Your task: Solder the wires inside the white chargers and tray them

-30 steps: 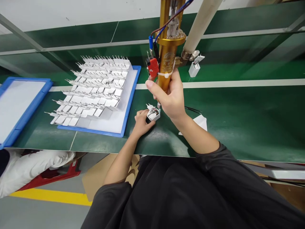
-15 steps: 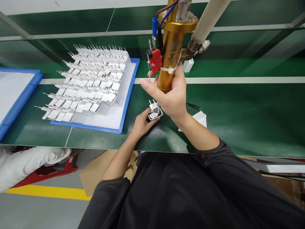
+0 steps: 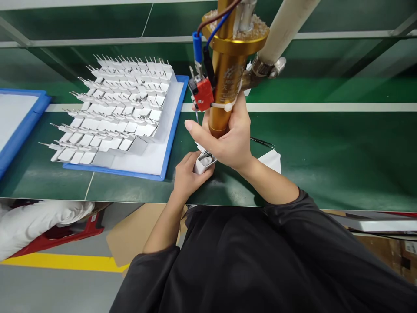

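My right hand is wrapped around the lower end of a gold cylindrical dispensing gun, its thumb stretched out below a red switch. The gun's tip is hidden behind that hand. Lower down, my left hand grips a small white charger housing near the front of the bench. The housing's open end faces up, with parts showing inside; its far side is covered by my right hand.
Rows of white plug housings with upright pins stand on a blue-edged tray at left. Another blue-edged tray is farther left. Black tweezers and white paper lie right. A thick hose joins the gun.
My right hand and the gun have shifted slightly left and down. My left hand has moved a little left, tilting the charger housing, whose pins are now largely hidden behind my right hand.
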The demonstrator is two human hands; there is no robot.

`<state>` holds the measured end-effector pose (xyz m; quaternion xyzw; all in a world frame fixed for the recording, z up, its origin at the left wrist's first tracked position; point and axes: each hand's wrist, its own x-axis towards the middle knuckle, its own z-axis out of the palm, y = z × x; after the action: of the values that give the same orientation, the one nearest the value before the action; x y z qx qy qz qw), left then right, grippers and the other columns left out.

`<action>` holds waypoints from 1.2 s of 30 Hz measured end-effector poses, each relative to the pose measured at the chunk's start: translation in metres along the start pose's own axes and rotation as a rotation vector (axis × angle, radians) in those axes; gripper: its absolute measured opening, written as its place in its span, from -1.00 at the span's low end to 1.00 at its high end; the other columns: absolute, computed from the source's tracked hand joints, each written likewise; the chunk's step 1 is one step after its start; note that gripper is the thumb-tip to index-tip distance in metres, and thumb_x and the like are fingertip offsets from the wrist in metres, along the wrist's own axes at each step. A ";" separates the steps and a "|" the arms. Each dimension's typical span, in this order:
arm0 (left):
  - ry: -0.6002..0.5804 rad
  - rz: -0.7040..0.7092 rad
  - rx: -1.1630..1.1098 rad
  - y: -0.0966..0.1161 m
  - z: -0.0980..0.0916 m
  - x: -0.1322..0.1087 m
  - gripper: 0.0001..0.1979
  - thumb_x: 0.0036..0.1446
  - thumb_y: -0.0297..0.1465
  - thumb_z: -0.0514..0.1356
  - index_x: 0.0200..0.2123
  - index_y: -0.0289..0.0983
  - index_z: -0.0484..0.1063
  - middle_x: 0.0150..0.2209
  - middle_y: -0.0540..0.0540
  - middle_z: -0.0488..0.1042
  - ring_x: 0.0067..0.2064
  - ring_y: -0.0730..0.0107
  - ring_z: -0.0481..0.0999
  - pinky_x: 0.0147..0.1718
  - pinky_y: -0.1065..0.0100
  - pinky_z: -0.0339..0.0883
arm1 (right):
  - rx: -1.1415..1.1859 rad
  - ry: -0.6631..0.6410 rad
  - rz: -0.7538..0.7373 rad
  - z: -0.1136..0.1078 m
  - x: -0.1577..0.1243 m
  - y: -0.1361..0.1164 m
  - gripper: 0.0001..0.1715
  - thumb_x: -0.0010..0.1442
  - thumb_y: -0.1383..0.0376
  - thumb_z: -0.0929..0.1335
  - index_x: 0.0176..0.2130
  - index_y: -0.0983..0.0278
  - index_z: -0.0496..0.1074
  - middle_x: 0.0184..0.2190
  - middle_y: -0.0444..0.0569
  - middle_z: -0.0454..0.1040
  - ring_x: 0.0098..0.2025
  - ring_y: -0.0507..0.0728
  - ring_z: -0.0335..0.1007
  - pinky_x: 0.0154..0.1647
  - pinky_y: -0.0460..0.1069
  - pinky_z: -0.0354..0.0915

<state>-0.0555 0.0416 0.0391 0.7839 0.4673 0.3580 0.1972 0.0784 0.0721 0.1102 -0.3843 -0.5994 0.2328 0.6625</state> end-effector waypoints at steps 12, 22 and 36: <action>-0.019 -0.008 0.032 0.004 -0.004 0.000 -0.72 0.00 -0.31 0.30 -0.19 -0.28 0.47 -0.36 -0.04 0.49 -0.38 0.41 0.47 -0.38 0.42 0.32 | 0.011 0.015 -0.025 -0.002 -0.001 0.005 -0.68 0.23 0.12 0.31 -0.13 0.15 0.11 -0.47 -0.24 0.29 -0.40 -0.01 0.40 -0.23 0.05 0.48; -0.045 -0.022 0.031 0.003 -0.004 -0.001 -0.73 0.01 -0.32 0.30 -0.20 -0.28 0.46 -0.36 -0.04 0.49 -0.37 0.39 0.47 -0.35 0.40 0.32 | 0.026 0.012 -0.048 -0.001 -0.001 0.006 -0.68 0.24 0.09 0.30 -0.13 0.15 0.12 -0.42 -0.21 0.30 -0.34 0.00 0.41 -0.19 0.07 0.48; -0.056 -0.073 -0.025 0.000 -0.002 -0.003 -0.71 0.02 -0.28 0.31 -0.20 -0.28 0.45 -0.33 -0.07 0.53 -0.33 0.35 0.50 -0.32 0.36 0.35 | 0.001 -0.065 0.015 -0.002 -0.003 0.003 -0.58 0.23 0.03 0.32 -0.06 0.16 0.10 -0.37 -0.21 0.38 -0.35 -0.01 0.44 -0.17 0.06 0.50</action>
<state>-0.0578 0.0388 0.0394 0.7736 0.4854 0.3342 0.2329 0.0804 0.0713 0.1065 -0.3804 -0.6178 0.2504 0.6410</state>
